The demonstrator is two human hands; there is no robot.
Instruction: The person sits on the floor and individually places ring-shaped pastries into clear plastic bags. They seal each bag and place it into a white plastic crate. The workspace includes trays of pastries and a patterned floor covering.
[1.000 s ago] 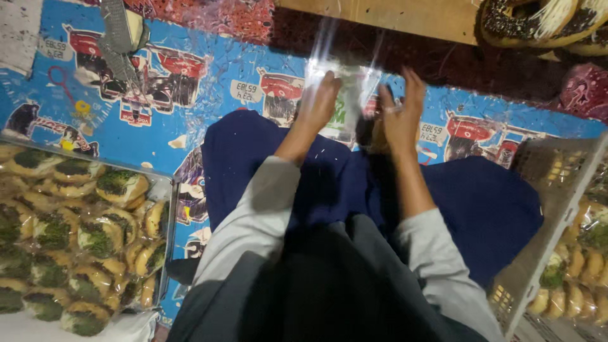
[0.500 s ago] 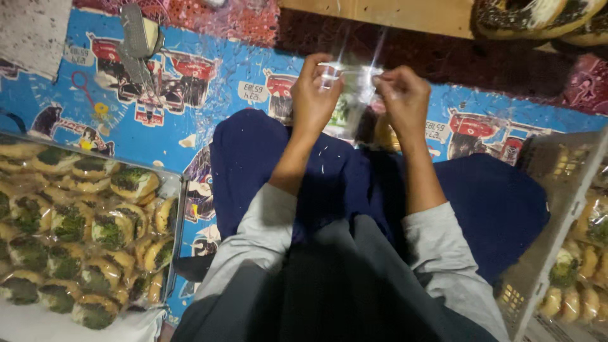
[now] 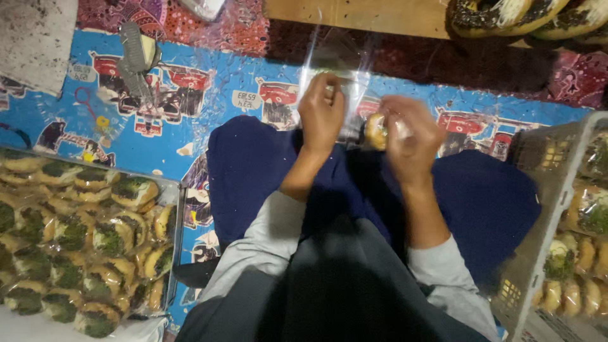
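My left hand (image 3: 322, 114) pinches a clear plastic bag (image 3: 339, 60) that stands up in front of me above my knees. My right hand (image 3: 410, 134) is blurred with motion and closes around a small round pastry (image 3: 376, 130) at the bag's lower edge. Both hands are held over my dark blue trousers (image 3: 253, 164), close together, with the bag between them.
A metal tray (image 3: 176, 209) of green-topped pastries lies at my left. A grey plastic crate (image 3: 538, 190) with wrapped pastries stands at my right. A blue printed mat (image 3: 209, 95) covers the floor; a wooden board (image 3: 354, 16) and dark ring pastries (image 3: 506, 16) lie beyond.
My hands left the mat, rose with the clear bag, and the right hand now holds a pastry at the bag.
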